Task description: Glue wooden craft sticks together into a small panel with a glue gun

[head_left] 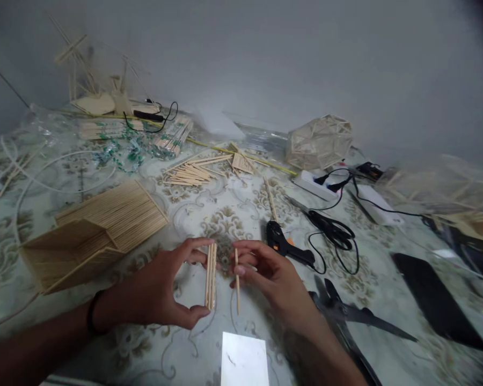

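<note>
My left hand [165, 284] holds a narrow panel of several wooden sticks [211, 276] lying side by side, gripped at its two ends between fingers and thumb. Just to the right, my right hand [265, 273] pinches a single thin wooden stick [237, 284] near its upper part. The stick and the panel are both upright and apart from each other. Beyond my right hand lies a black glue gun [285, 246] with an orange trigger. A box-like piece made of wooden sticks [121, 214] rests to the left of my left hand.
Loose sticks [189, 172] lie in a pile at the back middle. Black cutting pliers [342, 311] are beside my right forearm, near a black phone [438, 300]. Scissors [317, 214], a white power strip [316, 185] and cables are at the right. A white card [244, 359] lies in front.
</note>
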Demonstrator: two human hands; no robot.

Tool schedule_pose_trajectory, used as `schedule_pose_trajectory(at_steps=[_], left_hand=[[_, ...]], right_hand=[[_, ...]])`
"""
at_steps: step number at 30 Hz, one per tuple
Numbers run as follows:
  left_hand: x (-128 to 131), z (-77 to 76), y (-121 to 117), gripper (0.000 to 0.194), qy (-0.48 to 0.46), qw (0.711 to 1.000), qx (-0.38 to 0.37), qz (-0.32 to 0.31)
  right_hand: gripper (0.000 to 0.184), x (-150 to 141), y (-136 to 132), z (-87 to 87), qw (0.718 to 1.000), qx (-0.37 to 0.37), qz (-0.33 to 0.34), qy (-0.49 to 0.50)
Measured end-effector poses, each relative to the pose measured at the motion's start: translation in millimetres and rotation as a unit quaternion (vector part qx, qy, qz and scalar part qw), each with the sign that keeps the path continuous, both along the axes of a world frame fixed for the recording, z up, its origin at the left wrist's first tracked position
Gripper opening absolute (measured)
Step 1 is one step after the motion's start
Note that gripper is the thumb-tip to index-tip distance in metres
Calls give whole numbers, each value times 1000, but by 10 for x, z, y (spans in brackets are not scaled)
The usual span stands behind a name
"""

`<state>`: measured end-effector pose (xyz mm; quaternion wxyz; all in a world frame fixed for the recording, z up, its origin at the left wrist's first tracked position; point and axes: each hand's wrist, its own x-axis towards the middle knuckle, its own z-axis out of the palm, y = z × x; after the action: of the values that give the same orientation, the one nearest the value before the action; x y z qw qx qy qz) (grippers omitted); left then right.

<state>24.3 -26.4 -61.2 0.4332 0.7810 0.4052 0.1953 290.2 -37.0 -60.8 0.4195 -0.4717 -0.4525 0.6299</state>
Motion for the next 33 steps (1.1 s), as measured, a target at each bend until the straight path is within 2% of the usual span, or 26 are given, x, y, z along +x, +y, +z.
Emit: schedule_pose_trajectory(at_steps=[3, 7, 12, 21, 25, 29, 33], left_hand=[[12, 40, -8, 101, 3, 999, -33, 20], [19, 44, 6, 99, -17, 999, -27, 25], [18, 11, 0, 100, -30, 999, -14, 24], [19, 27, -39, 102, -34, 999, -1, 29], [30, 60, -19, 102, -34, 999, -16, 29], [18, 88, 9, 101, -49, 998, -35, 21], [9, 87, 13, 100, -73, 996, -45, 13]], right_hand=[[65, 71, -13, -37, 997, -10, 26, 67], [84, 81, -38, -110, 992, 3, 30, 125], [83, 21, -20, -163, 990, 37, -10, 138], [85, -44, -10, -232, 982, 56, 0, 178], [80, -91, -94, -208, 987, 85, 4, 140], [93, -104, -179, -131, 990, 142, 0, 28], [97, -98, -207, -112, 978, 198, 2, -59]])
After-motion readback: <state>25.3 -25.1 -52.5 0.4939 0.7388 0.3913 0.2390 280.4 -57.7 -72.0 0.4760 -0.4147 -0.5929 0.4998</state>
